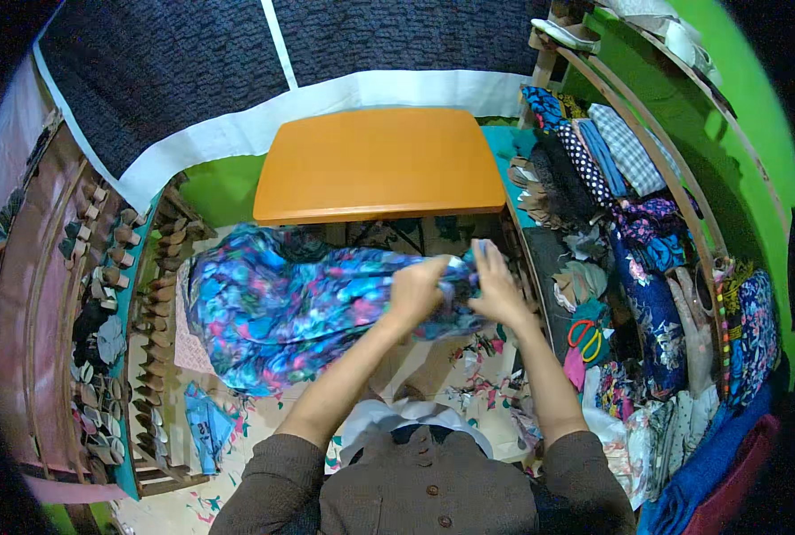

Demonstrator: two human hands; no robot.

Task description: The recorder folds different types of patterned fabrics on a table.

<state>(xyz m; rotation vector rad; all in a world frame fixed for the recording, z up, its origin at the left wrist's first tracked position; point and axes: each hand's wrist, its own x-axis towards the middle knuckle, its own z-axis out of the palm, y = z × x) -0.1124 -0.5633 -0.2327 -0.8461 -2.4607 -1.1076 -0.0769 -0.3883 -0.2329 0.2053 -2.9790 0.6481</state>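
A large blue, pink and purple floral cloth (299,299) stretches in loose folds from the left toward both hands, its surface partly smeared by motion. My left hand (418,290) is closed around the gathered cloth near its right end. Just to the right, my right hand (499,283) is against the end of the cloth. Its fingers stretch upward and the thumb stands apart. Part of the cloth between the two hands is hidden by them.
An orange table (379,165) stands beyond the cloth. Wooden racks of shoes (152,339) line the left. To the right, a shelf carries folded fabrics (651,294) and scissors with red and yellow handles (584,339). A blue packet (208,428) lies on the floor, lower left.
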